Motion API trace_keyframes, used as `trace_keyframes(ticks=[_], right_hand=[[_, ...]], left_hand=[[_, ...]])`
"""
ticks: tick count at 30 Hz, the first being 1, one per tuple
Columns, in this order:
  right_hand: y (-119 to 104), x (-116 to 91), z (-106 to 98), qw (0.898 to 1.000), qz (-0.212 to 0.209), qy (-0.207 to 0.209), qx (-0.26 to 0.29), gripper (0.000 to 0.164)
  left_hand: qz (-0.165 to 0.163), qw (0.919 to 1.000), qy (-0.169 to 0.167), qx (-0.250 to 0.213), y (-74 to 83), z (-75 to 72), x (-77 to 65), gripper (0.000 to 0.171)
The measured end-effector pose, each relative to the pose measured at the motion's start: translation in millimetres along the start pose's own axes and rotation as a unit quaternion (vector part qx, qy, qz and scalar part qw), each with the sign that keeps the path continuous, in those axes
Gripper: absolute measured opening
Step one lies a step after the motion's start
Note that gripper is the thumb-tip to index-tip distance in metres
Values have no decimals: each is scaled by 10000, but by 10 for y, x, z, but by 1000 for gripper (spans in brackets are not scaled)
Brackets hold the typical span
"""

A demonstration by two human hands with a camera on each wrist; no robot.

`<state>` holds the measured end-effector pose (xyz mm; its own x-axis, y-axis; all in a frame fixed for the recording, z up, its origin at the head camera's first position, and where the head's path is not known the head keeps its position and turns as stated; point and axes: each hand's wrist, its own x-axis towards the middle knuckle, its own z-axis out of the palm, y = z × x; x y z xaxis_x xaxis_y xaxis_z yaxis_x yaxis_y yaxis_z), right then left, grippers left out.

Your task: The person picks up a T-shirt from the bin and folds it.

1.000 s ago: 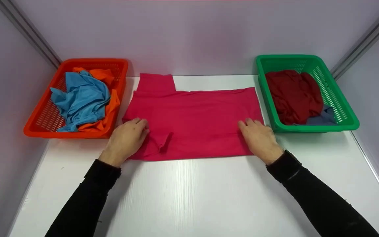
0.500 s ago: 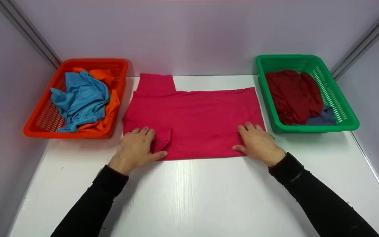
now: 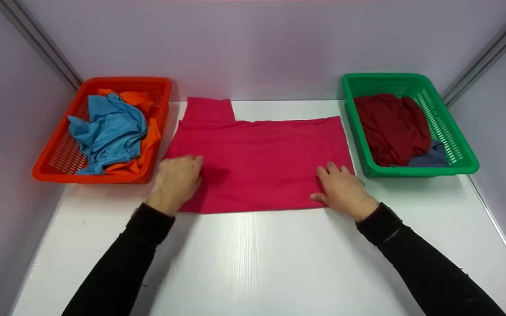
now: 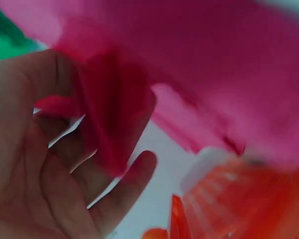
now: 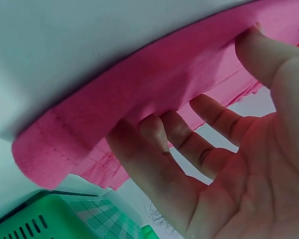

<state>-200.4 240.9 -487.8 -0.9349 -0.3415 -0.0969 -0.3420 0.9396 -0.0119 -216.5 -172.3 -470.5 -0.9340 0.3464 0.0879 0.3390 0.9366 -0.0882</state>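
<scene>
A crimson-pink T-shirt [image 3: 262, 153] lies folded over lengthwise on the white table, one sleeve [image 3: 209, 109] sticking out at the far left. At its near left corner my left hand [image 3: 175, 182] has curled fingers. The left wrist view shows a flap [image 4: 114, 114] of the cloth pinched at the thumb and forefinger, the other fingers loose beneath it. My right hand [image 3: 343, 191] rests on the near right end of the shirt, fingers spread and relaxed. From the right wrist side, its fingertips [image 5: 202, 102] and thumb touch the fabric.
Left of the shirt stands an orange-red basket [image 3: 40, 171] with a blue garment [image 3: 112, 131] and orange cloth in it. A green basket [image 3: 468, 158] on the right holds a dark red garment [image 3: 391, 127] and a grey-blue one [image 3: 433, 156]. Pale walls enclose the table's back and sides.
My left hand flattened on the near left corner, then curled and moved slightly back and left; the small turned-up sleeve fold there no longer shows. My right hand spread its thumb and stayed put.
</scene>
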Motion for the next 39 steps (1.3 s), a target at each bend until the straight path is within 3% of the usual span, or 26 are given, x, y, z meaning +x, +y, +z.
trace_keyframes(ticks=[6,10,15,19,23,25,28,33,39], right_hand=[[0,5,4,10000,17,-25,27,81],[-7,21,-34,9997,79,-206,137,81],[-31,70,-133,9995,141,-273,91,77],[-66,171,-158,9995,12,239,-229,75],[-61,341,-102,9977,-292,563,-245,89],[-40,426,-80,9989,-322,336,-19,99],[-5,523,-77,9980,-165,-408,460,110],[53,620,-84,9834,102,-1568,906,118],[67,643,-61,9771,232,-1895,942,121]], left_hand=[[-136,9924,1220,30,-132,-29,217,21],[-65,9905,1367,-168,-107,21,238,22],[-58,9962,481,-728,-7,80,234,43],[-77,9944,-330,-996,85,108,285,60],[-3,9884,-1044,-1104,148,116,346,74],[44,9828,-1413,-1188,164,123,371,81],[140,9743,-1843,-1289,172,149,407,92],[121,9655,-2211,-1372,145,208,456,109],[-30,9568,-2475,-1525,99,270,485,119]])
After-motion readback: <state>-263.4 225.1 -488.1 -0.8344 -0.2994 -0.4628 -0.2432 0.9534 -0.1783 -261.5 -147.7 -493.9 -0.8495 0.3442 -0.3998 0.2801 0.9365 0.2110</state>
